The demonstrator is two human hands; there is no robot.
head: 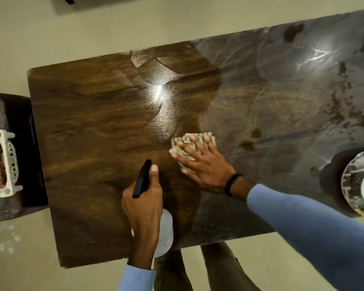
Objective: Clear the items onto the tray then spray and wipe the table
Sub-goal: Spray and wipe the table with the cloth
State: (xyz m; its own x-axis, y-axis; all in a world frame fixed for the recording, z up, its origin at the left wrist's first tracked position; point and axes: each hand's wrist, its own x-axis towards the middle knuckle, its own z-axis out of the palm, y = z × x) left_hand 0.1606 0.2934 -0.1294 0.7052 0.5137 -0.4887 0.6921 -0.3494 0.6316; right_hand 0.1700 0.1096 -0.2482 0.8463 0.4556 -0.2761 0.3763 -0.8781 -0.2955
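Observation:
A dark wooden table (93,114) fills the view, its surface glossy with wet streaks. My left hand (143,204) grips a clear spray bottle (166,234) with a black nozzle (142,179), held over the near middle of the table. My right hand (200,162) lies flat, fingers spread, pressing a patterned folded cloth (189,143) onto the tabletop just right of the nozzle. At the right edge, a round tray (349,185) holds cleared dishes, only partly in view.
A white plastic basket (4,164) with a striped item inside sits on a dark stool at the left. Dark speckles (340,106) and drops mark the right part of the table. My legs (198,269) stand at the near edge. Pale floor surrounds the table.

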